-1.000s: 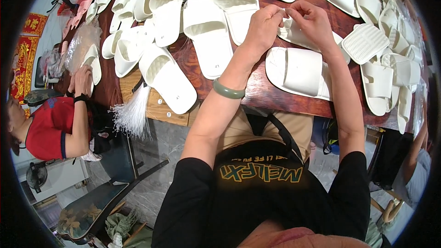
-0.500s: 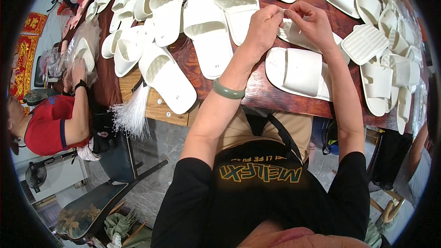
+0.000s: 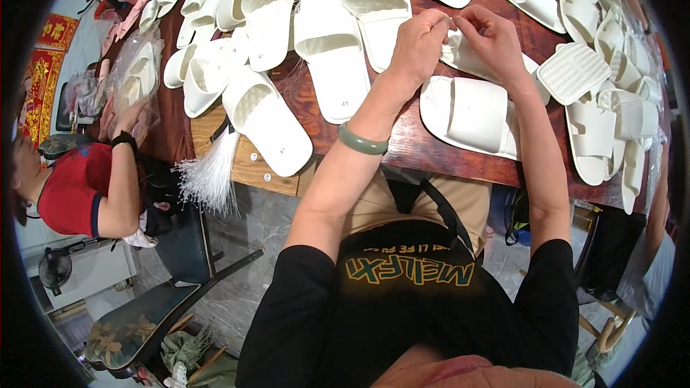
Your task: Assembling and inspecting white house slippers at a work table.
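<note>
I observe red-and-gold wall hangings (image 3: 42,93) at half past nine, a black caged fan (image 3: 55,270) near half past eight, and a floral-upholstered chair (image 3: 126,330) at eight o'clock.

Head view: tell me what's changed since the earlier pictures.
At left, by the co-worker, the white slipper, first outside the clear bag, has moved up the picture and now appears inside it. The tabletop shifted slightly rightward in view, likely from head motion. Unchanged: left hand and right hand, fingertips close together above the tabletop.

Pale item (image 3: 451,23) between left grip (image 3: 419,42) and right grip (image 3: 496,39), too small for identification
</note>
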Motion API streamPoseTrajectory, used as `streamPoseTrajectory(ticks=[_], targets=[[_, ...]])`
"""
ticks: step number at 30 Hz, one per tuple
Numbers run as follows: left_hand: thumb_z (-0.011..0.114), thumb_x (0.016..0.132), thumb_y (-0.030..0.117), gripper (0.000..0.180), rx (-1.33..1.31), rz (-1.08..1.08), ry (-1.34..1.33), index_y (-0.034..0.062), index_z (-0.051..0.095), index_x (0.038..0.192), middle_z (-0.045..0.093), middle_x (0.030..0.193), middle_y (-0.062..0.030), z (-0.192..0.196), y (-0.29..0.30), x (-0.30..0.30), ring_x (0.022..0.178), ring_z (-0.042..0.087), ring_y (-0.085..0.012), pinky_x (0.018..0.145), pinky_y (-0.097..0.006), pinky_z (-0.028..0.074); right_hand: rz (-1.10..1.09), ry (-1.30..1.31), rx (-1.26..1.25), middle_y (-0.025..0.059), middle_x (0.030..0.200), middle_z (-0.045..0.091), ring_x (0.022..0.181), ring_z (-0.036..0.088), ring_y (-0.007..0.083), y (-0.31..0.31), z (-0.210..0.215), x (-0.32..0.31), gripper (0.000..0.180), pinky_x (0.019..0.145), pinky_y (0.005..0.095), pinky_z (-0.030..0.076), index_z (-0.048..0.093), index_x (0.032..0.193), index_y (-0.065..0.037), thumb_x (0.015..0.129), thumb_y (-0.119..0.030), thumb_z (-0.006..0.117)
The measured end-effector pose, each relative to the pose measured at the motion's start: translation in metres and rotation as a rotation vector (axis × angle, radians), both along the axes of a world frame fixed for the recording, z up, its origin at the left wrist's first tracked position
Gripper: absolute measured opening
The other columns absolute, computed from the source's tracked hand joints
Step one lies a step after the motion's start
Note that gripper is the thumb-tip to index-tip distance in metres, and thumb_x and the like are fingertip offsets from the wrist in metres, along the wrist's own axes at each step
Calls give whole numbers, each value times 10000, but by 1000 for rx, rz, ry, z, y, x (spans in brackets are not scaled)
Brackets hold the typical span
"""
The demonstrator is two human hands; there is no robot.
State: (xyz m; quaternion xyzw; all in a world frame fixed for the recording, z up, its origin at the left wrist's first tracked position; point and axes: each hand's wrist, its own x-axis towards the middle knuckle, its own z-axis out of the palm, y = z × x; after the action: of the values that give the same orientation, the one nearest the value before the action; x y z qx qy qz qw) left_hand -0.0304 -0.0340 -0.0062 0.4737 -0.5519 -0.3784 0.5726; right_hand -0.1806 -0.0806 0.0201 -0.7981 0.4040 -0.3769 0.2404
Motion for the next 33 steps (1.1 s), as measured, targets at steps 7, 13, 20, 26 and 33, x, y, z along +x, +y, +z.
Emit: streamPoseTrajectory(ticks=[7, 13, 20, 26, 33], targets=[[503, 882, 157, 218, 10, 79, -90, -32, 606, 849, 554, 693, -24, -3, -2, 2, 653, 484, -95, 592, -239, 387, 150, -42, 9, 60, 708, 636, 587, 505, 91, 6, 5, 0, 203, 561, 246, 428, 649, 916, 2, 844, -188, 635], [495, 890, 130, 193, 17, 80, 75, -17, 614, 859, 508, 646, 13, -7, -6, 2, 606, 441, -64, 544, -211, 344, 164, -44, 87, 55, 799, 667, 664, 568, 104, 5, 3, -4, 203, 611, 251, 461, 658, 969, -8, 855, -174, 629], [461, 949, 164, 199, -68, 100, 315, 18, 592, 918, 390, 572, 52, -3, -7, 13, 473, 320, -25, 424, -201, 263, 162, -212, -174, 79, 1043, 610, 905, 575, 149, 6, 10, -23, 219, 750, 267, 472, 619, 1078, -29, 880, -118, 584], [451, 963, 180, 164, -167, 168, 672, 39, 534, 957, 279, 558, 54, 27, 6, 28, 452, 239, -32, 409, -207, 213, 21, 226, 180, 132, 1084, 575, 1023, 555, 214, 50, 12, -104, 354, 882, 289, 440, 567, 1141, -5, 790, -31, 596], [356, 1007, 248, 164, -594, -186, 1071, 129, 468, 988, 254, 557, 44, 114, 126, 62, 435, 243, -80, 401, -244, 250, 48, 97, 116, 183, 1169, 510, 1076, 510, 293, 53, -43, -90, 491, 938, 351, 409, 482, 1191, 32, 747, -75, 662]])
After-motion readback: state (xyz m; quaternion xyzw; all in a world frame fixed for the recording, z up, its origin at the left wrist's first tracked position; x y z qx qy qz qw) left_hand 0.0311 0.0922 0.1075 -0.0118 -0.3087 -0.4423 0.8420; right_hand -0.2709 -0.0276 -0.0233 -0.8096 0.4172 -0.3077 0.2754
